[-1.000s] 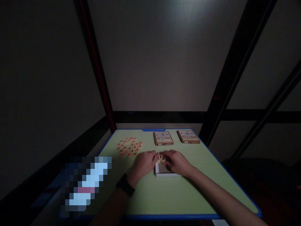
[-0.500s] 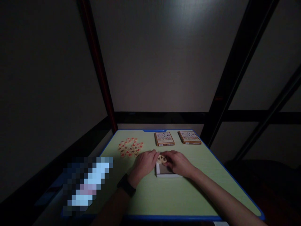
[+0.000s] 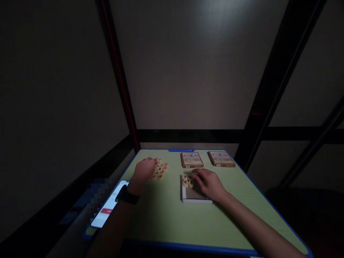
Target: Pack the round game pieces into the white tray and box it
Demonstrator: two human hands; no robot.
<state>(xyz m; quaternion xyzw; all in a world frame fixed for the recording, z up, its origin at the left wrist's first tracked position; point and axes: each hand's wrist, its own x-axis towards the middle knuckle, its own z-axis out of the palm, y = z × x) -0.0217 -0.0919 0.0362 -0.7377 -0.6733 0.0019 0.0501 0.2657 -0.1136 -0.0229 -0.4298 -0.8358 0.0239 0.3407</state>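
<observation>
My left hand [image 3: 143,171] lies over a pile of round wooden game pieces [image 3: 160,169] with red and black marks, at the far left of the green table [image 3: 172,218]. Its fingers curl down onto the pile and hide what they grip. My right hand [image 3: 208,182] rests on an open shallow white box [image 3: 194,195] in the middle of the table, fingers bent beside a few pieces [image 3: 187,180] set in the box's far left corner.
Two orange printed boxes [image 3: 191,159] [image 3: 221,158] lie flat at the table's far edge. A lit phone [image 3: 109,208] lies at the left edge. Dark beams and a wall stand behind the blue-rimmed table.
My left hand left the white box and moved left onto the pile of pieces. My right hand stayed at the box. The view shifted slightly.
</observation>
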